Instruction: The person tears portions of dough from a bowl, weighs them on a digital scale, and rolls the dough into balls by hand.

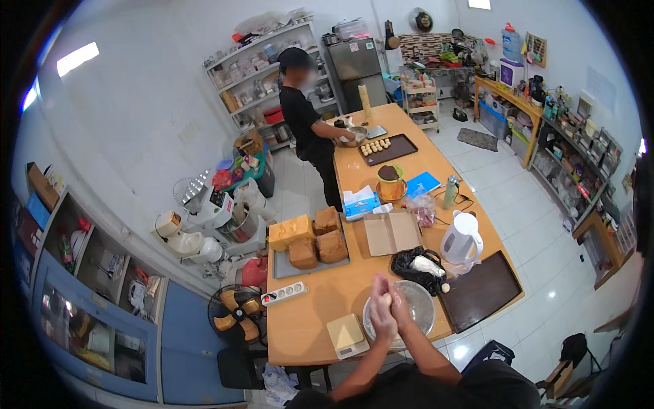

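My left hand (pixel 382 319) and my right hand (pixel 402 315) are pressed palm to palm above a metal bowl (pixel 426 307). Between them shows a bit of pale dough (pixel 387 300), mostly hidden by the fingers. White powder coats my fingers. Left of the bowl stands a kitchen scale (pixel 346 332). On the right, a single pale dough ball (pixel 445 288) lies near the edge of a dark baking tray (pixel 482 293). Just beyond the bowl is a black plastic bag (pixel 406 264) with a white lump (pixel 427 266) at its opening.
A white electric kettle (pixel 460 238), an open cardboard box (pixel 393 233), a tray of bread loaves (pixel 303 252) and a power strip (pixel 285 294) occupy the table. Across it, a person (pixel 303 123) reaches into a bowl (pixel 354 136) beside a tray (pixel 398 153) of dough balls.
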Motion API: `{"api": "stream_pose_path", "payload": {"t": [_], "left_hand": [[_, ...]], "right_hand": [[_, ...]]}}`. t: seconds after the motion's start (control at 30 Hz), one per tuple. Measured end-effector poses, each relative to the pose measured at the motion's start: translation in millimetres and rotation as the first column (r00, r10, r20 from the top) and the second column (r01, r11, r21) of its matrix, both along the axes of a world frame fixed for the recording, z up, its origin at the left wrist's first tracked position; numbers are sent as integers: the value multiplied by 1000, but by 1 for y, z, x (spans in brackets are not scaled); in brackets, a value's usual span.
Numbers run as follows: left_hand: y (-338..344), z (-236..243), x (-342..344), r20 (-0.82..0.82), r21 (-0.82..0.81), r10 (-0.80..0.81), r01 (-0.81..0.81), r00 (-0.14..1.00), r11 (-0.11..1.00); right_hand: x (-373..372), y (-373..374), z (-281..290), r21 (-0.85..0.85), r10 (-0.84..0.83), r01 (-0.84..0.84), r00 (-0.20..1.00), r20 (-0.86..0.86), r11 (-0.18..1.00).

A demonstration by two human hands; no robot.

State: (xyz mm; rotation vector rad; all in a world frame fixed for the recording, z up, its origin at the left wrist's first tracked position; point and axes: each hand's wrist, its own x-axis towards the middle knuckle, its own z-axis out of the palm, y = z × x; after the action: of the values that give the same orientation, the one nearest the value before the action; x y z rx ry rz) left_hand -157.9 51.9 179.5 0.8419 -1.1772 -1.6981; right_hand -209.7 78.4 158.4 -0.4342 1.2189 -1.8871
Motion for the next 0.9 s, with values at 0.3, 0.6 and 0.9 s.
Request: {"api": "stream_pose_path", "payload": {"t": [0.3,0.6,0.9], "left_hand": [[-8,40,-6,-29,-11,98,-99,995,995],[31,73,9,-81,14,-18,19,997,1000],[28,69,5,196,-348,79,-6,977,937]], "right_hand": [[5,9,46,-92,22,-29,997,-70,995],[16,30,54,-171,89,-89,996,-6,981],[14,31,61,-355,153,-115,985,82,928]]}}
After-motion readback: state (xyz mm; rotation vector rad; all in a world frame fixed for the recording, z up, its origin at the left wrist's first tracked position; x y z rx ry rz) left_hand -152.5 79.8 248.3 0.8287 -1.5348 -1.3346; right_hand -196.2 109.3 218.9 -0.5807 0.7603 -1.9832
